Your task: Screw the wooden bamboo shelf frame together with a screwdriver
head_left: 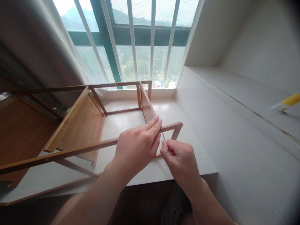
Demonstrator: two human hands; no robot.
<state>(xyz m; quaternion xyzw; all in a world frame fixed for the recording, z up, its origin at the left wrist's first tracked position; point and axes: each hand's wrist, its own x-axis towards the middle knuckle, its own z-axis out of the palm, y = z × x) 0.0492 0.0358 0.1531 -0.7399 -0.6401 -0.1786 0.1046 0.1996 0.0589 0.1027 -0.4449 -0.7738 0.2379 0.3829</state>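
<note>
A wooden shelf rack (95,146) lies on its side, its panels standing across between long rails. My left hand (138,142) is closed over the front rail and the near edge of the end panel (147,104), fingers pointing away from me. Just right of it, my right hand (180,156) pinches a thin metal Allen key (163,136). The tip of the key meets the rail at the panel joint, close to the left fingertips. Most of the key's other end is hidden in my right fist.
The rack rests on a pale ledge (164,109) below a barred window (142,62). A curtain (47,40) hangs at the left. At the right a pale cabinet side (211,115) rises, with a yellow-handled brush-like tool (290,100) on top. My shoe (172,203) shows below.
</note>
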